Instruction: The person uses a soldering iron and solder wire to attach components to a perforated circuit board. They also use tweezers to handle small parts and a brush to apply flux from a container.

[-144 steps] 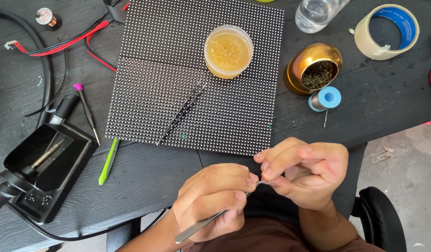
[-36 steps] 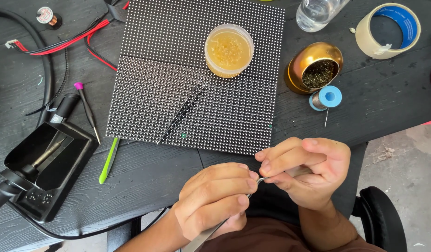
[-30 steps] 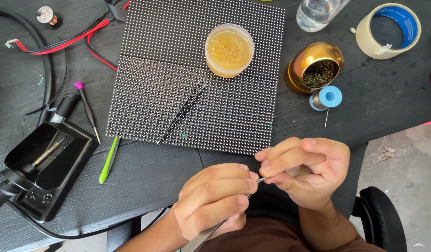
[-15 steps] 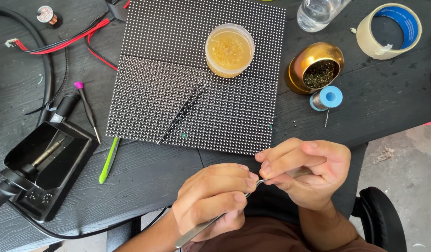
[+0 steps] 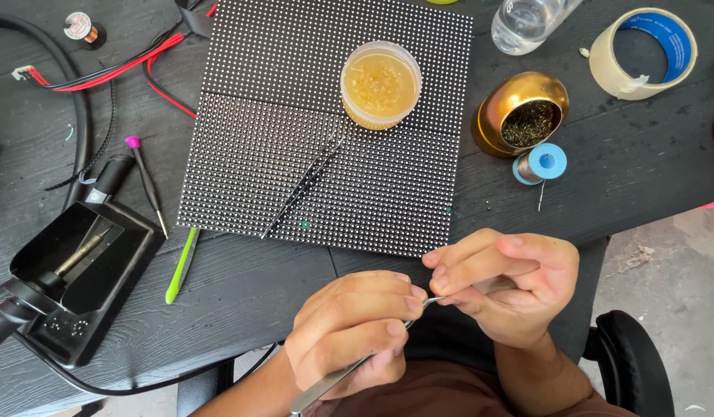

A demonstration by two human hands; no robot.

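Note:
My left hand (image 5: 357, 328) grips metal tweezers (image 5: 334, 382), their tips pointing right toward my other hand. My right hand (image 5: 504, 282) has its fingertips pinched together at the tweezer tips, holding something too small to make out. Both hands hover at the near edge of the dark wooden table (image 5: 241, 286), just in front of a square black LED matrix panel (image 5: 295, 100). A second pair of black tweezers (image 5: 304, 184) lies diagonally on the panel. A round tub of amber flux (image 5: 380, 83) stands on the panel's upper part.
A gold tip-cleaner pot (image 5: 521, 114), a small solder spool (image 5: 539, 164), a tape roll (image 5: 644, 52) and a clear bottle (image 5: 527, 22) sit at the right. At the left are a soldering iron stand (image 5: 71, 278), a pink-capped screwdriver (image 5: 144, 181), a green tool (image 5: 182, 264) and red-black wires (image 5: 133, 62). A chair armrest (image 5: 635, 363) is at lower right.
Both hands stay almost in place. The tweezers' handle has shifted slightly in my left hand; nothing on the table has moved.

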